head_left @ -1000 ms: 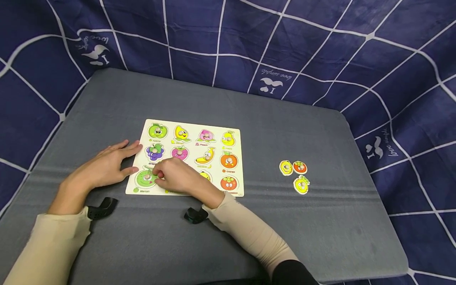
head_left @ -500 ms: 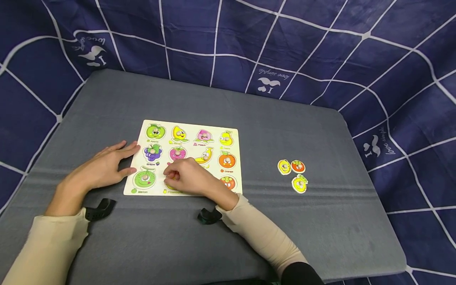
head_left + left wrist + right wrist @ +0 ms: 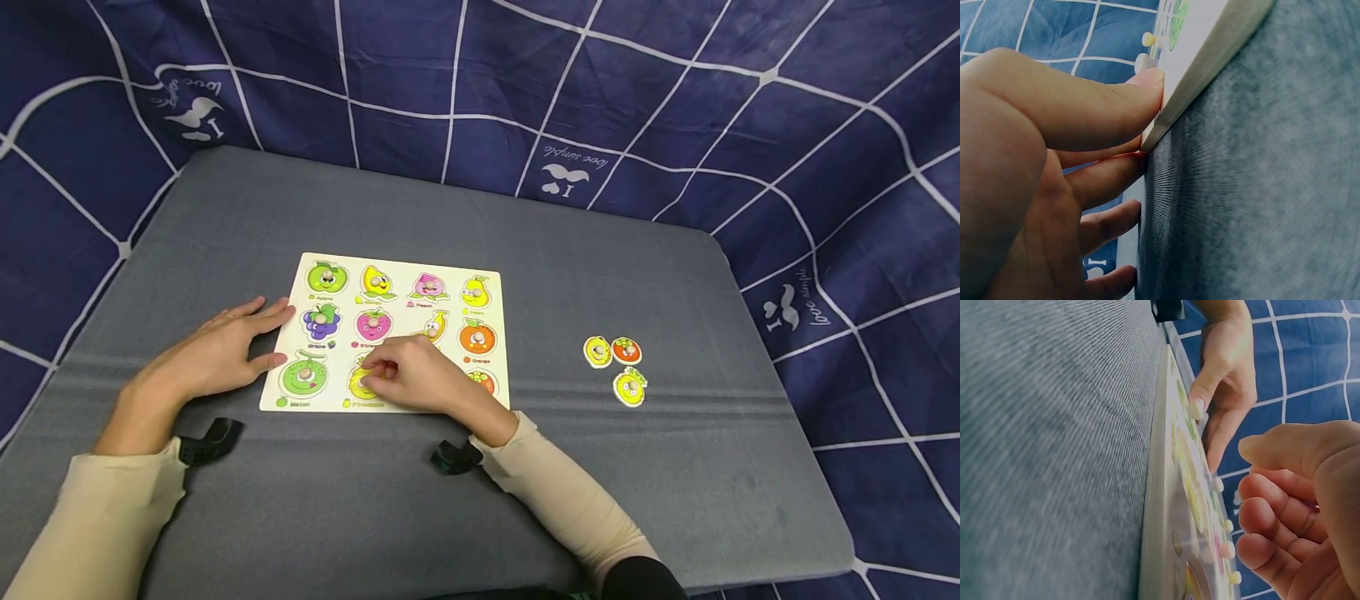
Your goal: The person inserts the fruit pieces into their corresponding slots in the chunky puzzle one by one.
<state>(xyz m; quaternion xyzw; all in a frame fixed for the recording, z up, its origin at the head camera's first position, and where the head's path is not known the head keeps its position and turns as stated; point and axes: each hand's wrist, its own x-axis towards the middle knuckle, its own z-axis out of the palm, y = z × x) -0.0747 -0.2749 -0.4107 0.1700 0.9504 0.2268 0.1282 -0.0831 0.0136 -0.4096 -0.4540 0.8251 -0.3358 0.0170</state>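
Observation:
A cream fruit puzzle board [image 3: 341, 333] lies on the grey table, with knobbed fruit pieces in it. My left hand [image 3: 210, 346] rests at the board's left side, thumb and forefinger touching its edge; the left wrist view shows the thumb [image 3: 1104, 109] against that edge. Over the bottom row is my right hand [image 3: 423, 375], partly covering the pineapple picture [image 3: 360, 383]. In the right wrist view its fingers [image 3: 1260, 515] are loosely curled, apart from the thumb, holding nothing. Left of it the green melon piece [image 3: 303, 377] sits in the board.
Right of the board lie three loose pieces on the grey table [image 3: 555, 500]: a yellow round piece [image 3: 597, 352], a red-orange piece [image 3: 627, 351] and a pineapple piece [image 3: 629, 387]. A blue checked cloth [image 3: 405, 83] hangs around the table.
My right hand has left the melon piece and shifted right, uncovering the melon and part of the pineapple picture. My left hand stays at the board's edge.

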